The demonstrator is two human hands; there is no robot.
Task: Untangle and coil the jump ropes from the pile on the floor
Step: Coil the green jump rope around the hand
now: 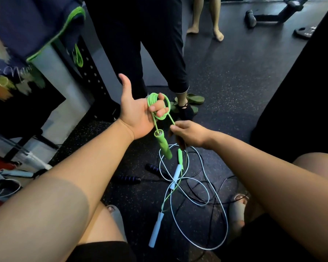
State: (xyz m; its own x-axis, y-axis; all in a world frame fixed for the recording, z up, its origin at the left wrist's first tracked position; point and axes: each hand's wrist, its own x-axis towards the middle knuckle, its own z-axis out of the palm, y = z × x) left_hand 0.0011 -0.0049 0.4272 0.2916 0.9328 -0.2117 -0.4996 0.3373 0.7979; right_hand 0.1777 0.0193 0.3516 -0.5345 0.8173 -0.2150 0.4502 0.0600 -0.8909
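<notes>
Green coil (155, 102) looped on left hand (134, 114), fingers curled through it. Right hand (189, 134) just right of coil, pinching free strand (170, 118) slanting down from it. Green handle (163, 144) dangles below coil; pile (187, 186) on floor (235, 91) further below, right hand nearer.

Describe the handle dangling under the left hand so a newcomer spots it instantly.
Find the left hand, raised mid-frame, green cord coiled round its fingers. A strand drops from that coil to the thick green handle hanging in mid-air. The pale blue handles and purple-striped handles lie on the floor; it does not.
</notes>
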